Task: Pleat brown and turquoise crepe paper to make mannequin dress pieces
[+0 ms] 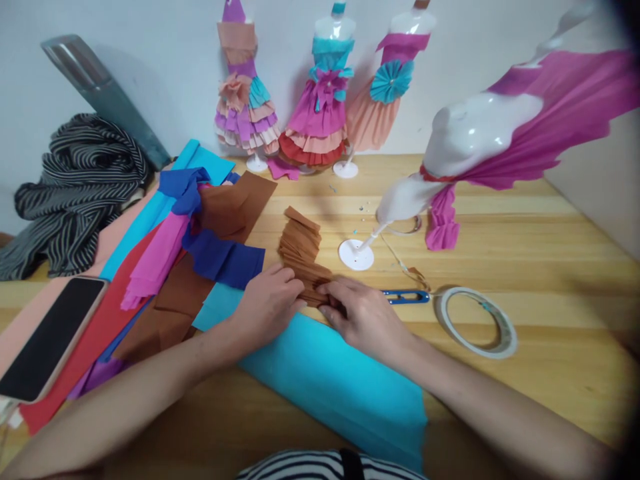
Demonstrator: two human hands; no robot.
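Observation:
A strip of brown crepe paper (300, 247), folded into pleats, lies on the wooden table (540, 267). My left hand (267, 303) and my right hand (363, 313) both pinch its near end, fingers pressed together on the folds. A turquoise paper sheet (340, 383) lies under my wrists. Just beyond my right hand are small blue scissors (407, 296) and a roll of clear tape (477, 321). A white mannequin (465, 150) on a round stand leans at the right, wearing magenta paper.
Sheets of blue, magenta, brown, red and turquoise paper (200, 233) pile up at the left, beside a phone (50, 337) and a striped cloth (75, 187). Three dressed mini mannequins (320, 107) stand along the back wall.

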